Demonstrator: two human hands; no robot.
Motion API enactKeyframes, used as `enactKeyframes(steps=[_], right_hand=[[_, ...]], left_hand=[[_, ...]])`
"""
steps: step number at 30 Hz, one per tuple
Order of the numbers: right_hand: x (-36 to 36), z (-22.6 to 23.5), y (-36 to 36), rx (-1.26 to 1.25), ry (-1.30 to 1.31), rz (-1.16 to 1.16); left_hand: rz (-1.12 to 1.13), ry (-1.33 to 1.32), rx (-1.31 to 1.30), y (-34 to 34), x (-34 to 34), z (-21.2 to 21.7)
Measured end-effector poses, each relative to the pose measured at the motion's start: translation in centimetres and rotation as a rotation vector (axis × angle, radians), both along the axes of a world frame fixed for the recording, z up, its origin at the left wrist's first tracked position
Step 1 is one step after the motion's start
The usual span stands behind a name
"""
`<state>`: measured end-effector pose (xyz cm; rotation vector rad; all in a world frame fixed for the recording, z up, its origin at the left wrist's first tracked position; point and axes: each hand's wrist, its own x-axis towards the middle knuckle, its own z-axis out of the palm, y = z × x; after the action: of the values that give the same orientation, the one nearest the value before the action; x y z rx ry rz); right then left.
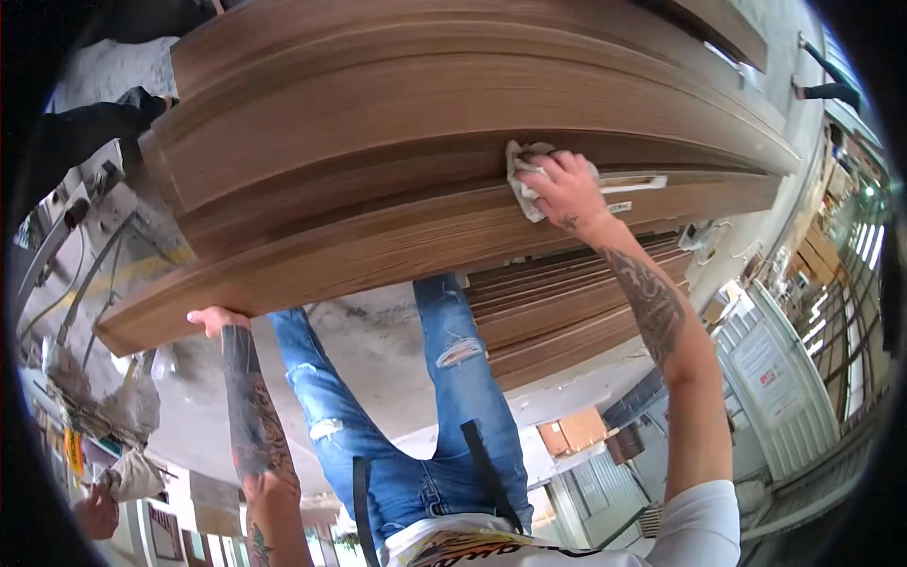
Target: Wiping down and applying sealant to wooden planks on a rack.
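A long brown wood-grain panel [378, 90] with raised mouldings stretches across the view in front of me. My right hand [570, 189] is closed on a crumpled white cloth [529, 203] and presses it onto the panel near its close edge strip. Just right of that hand lies a narrow white strip [642, 182] with a small label below it. At the near left end, my left hand [219, 319] grips the panel's lower edge, thumb sticking out to the left; its other fingers are mostly hidden by the panel.
Stacked brown boards [557, 317] lie under the panel, right of my legs. A person's dark sleeve [104, 123] reaches toward the panel's far left corner. At lower left another person's hand [97, 515] is beside a pale cloth [137, 475]. Cardboard boxes [573, 432] stand behind me.
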<state>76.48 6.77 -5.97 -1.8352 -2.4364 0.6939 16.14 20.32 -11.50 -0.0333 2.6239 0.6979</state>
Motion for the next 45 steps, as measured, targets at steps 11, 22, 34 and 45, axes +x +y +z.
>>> enactKeyframes(steps=[11,22,34,45], right_hand=[[-12.8,-4.0,4.6,0.159,0.323,-0.074],[0.3,-3.7,0.9,-0.096,0.055,0.113],[-26.5,-6.2,10.5,-0.082,0.449,0.083],[-12.1,-5.5,3.3,-0.175,0.014,0.036]], left_hand=[[0.024,0.015,-0.125,-2.8,12.6,3.0],[0.050,0.136,-0.074,-1.1,5.4,1.5],[0.151,0.121,-0.134,-1.2,6.7,0.6],[0.066,0.141,0.028,-1.6,5.5,3.1]])
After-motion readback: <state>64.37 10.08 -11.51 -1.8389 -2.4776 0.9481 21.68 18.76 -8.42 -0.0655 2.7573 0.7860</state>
